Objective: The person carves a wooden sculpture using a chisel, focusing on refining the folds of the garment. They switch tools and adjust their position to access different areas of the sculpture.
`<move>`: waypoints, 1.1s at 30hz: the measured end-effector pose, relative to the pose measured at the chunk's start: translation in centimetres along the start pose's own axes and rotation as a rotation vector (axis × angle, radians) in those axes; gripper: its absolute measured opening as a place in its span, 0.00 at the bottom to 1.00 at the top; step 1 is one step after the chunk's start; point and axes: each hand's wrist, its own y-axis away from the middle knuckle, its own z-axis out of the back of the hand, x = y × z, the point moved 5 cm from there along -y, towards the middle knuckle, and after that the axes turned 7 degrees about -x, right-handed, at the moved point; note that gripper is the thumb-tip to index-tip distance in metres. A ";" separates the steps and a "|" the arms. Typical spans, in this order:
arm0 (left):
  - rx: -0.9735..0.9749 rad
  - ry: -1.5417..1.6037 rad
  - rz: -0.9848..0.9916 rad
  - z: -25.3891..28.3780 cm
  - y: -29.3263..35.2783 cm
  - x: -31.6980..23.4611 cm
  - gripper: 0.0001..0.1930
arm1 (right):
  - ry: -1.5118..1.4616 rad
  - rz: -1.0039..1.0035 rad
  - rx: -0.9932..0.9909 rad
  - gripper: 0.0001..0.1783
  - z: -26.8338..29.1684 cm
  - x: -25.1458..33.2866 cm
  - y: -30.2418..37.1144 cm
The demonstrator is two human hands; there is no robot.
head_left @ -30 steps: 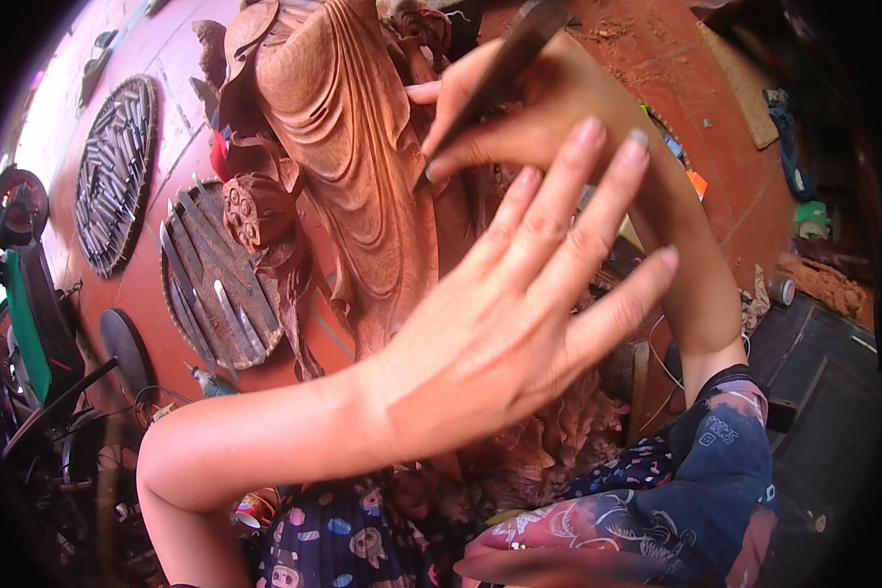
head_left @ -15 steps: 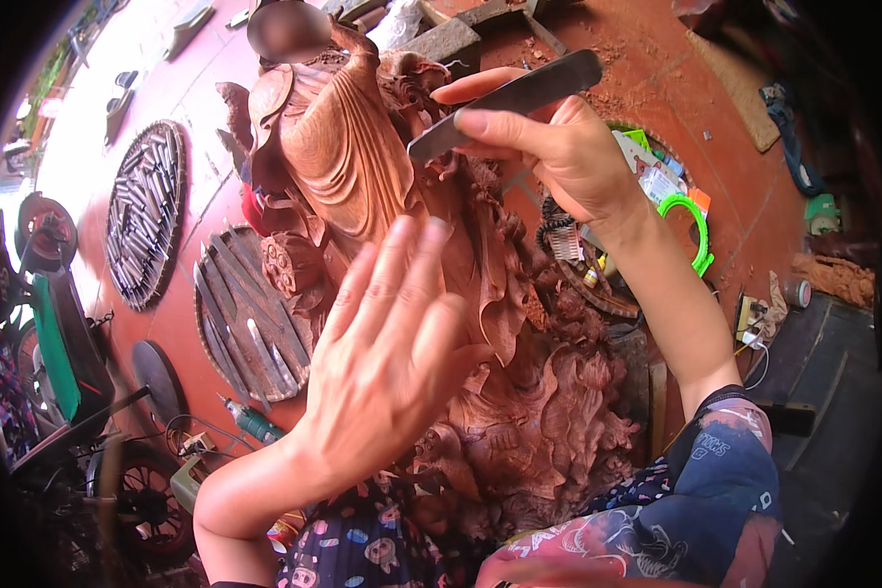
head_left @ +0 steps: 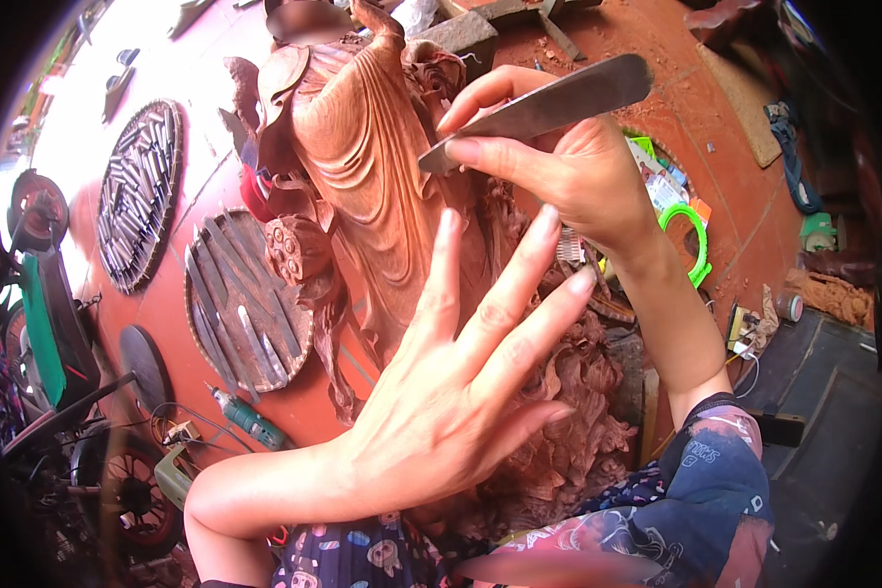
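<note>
While right hand (head_left: pixel 568 171) grips metal scraper (head_left: pixel 544 103), open left hand (head_left: pixel 461 392) hides wooden statue (head_left: pixel 363 176) base

Right hand (head_left: pixel 568 167) gripping flat metal scraper (head_left: pixel 544 103) against carved wooden statue (head_left: pixel 372 176), left hand (head_left: pixel 461 392) open, fingers spread

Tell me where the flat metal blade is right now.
In the head view the flat metal blade sits upper centre-right, pinched in the right hand, its tip against the robe folds of the wooden statue, above the spread left hand.

carving (head_left: pixel 382 186) centre, 2 tool trays (head_left: pixel 139 196) left
</note>
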 end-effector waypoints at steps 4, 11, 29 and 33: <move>-0.086 0.068 0.047 -0.6 -0.8 0.2 0.49 | 0.108 0.075 0.027 0.06 -0.7 0.2 -0.8; -0.213 0.051 -0.003 -1.2 -2.0 1.1 0.52 | 0.120 0.067 -0.013 0.04 -0.5 -0.5 -1.0; -0.202 -0.038 0.074 -0.5 -2.4 1.6 0.49 | 0.110 -0.084 0.033 0.06 -0.9 -1.3 -0.7; -0.207 -0.055 0.074 -0.4 -2.5 1.6 0.48 | -0.101 -0.201 -0.021 0.06 -0.8 -1.0 -1.0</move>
